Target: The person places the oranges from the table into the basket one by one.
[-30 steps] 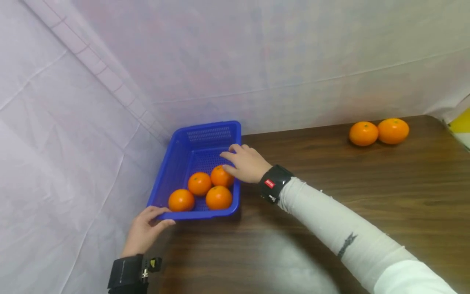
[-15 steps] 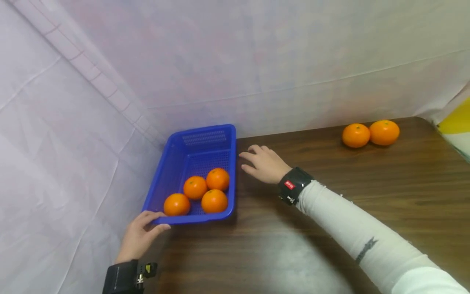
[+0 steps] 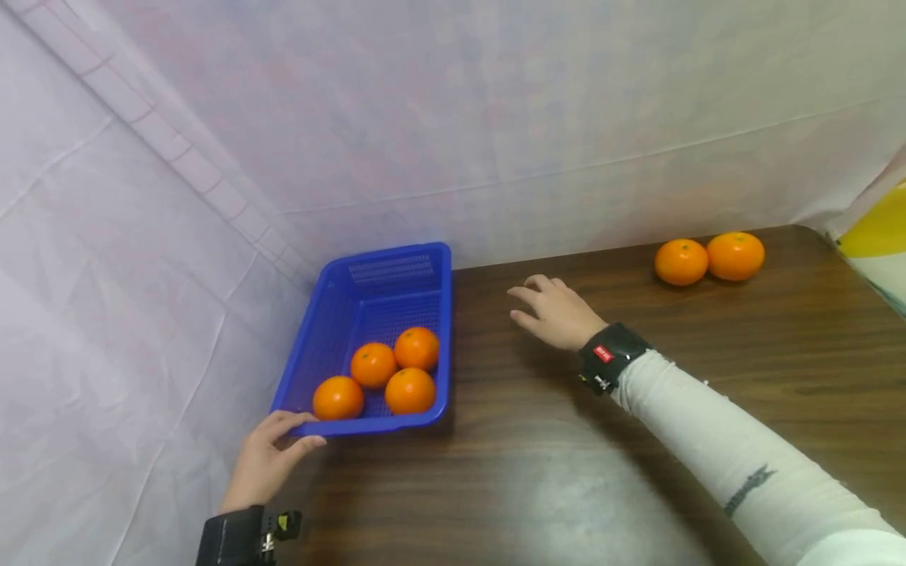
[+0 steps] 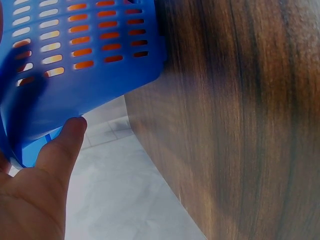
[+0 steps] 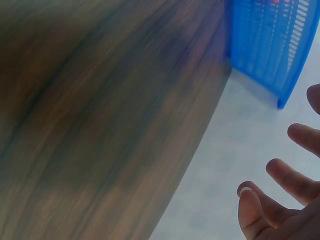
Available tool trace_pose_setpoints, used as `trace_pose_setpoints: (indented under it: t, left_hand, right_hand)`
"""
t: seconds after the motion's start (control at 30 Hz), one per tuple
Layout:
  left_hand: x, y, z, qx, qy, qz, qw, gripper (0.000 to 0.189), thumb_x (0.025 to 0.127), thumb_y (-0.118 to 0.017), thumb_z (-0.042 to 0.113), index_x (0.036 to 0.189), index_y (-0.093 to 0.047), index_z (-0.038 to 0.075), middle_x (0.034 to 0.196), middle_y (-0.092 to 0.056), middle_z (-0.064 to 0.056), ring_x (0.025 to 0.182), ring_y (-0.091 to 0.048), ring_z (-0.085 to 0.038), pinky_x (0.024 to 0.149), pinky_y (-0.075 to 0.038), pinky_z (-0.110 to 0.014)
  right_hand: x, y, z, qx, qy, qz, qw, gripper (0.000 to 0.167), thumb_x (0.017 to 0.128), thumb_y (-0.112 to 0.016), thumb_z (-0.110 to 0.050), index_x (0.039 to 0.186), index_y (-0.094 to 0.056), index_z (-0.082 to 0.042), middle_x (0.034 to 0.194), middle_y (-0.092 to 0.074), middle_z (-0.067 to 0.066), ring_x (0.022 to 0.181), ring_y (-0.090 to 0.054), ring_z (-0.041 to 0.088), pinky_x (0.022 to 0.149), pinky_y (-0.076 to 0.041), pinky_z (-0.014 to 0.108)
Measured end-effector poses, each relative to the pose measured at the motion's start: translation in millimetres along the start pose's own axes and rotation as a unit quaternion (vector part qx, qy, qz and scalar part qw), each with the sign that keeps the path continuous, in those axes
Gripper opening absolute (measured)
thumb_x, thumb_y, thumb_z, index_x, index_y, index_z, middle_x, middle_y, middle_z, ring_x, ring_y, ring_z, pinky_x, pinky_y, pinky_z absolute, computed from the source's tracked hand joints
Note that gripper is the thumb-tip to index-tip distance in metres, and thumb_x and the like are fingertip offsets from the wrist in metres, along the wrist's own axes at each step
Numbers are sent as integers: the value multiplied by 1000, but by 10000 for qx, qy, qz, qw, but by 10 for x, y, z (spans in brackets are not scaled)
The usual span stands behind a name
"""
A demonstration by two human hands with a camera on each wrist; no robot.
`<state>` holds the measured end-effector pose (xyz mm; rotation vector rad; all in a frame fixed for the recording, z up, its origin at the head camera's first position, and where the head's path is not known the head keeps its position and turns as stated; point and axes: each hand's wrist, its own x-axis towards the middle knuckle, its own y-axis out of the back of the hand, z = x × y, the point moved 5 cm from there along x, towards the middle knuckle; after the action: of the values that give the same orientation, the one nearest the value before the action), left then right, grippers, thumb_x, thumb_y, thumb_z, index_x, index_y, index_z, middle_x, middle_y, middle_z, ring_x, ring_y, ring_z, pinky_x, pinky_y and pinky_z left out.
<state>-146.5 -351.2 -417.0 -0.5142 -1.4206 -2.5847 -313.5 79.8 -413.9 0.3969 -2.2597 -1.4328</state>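
A blue plastic basket (image 3: 444,314) stands at the left of the table, several oranges (image 3: 410,391) lying in its near half. My left hand (image 3: 263,458) grips the basket's near left corner, fingers over the rim and thumb outside. In the left wrist view the thumb (image 4: 60,155) presses on the slotted basket wall (image 4: 110,75). My right hand (image 3: 559,314) is over the table, right of the basket and apart from it, with relaxed fingers and nothing held. Two more oranges, one (image 3: 681,262) touching the other (image 3: 736,255), sit at the back right.
The brown wood-grain table (image 3: 495,464) meets a pale cloth wall (image 3: 566,118) behind and another cloth wall (image 3: 141,314) on the left. A yellow and white item (image 3: 874,228) shows at the far right edge.
My right hand has left the basket's right rim and moved rightward over the table. The left hand stays on the basket corner. The oranges keep their places; the view has shifted slightly.
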Motion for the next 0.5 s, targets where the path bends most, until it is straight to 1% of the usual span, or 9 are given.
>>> trace_pose_setpoints:
  t: [0.13,0.37,0.5]
  left_hand:
    - [-2,6,-1,21,29,-13,10000,27,74,-90,15,98,-78,13,95,-71,0,90,-56,8,80,-41,-9]
    - [1,14,-4,106,136,-130,9998,26,76,-89,16,99,-78,12,97,-71,0,92,-55,7,80,-43,-11]
    - [3,26,4,128,110,-95,9998,28,75,-89,15,99,-78,10,97,-71,-1,92,-55,8,81,-40,-8]
  right_hand:
    - [-68,22,164,-2,-157,-56,9999,51,102,-58,-38,145,-53,-13,141,-51,21,124,-51,42,105,-44,57]
    - [-203,84,418,12,-489,-159,9987,52,102,-59,-37,147,-51,-12,145,-46,24,128,-46,45,105,-43,61]
    - [-278,154,562,-57,-623,-198,9978,51,103,-57,-35,148,-50,-12,148,-43,26,130,-42,48,103,-43,63]
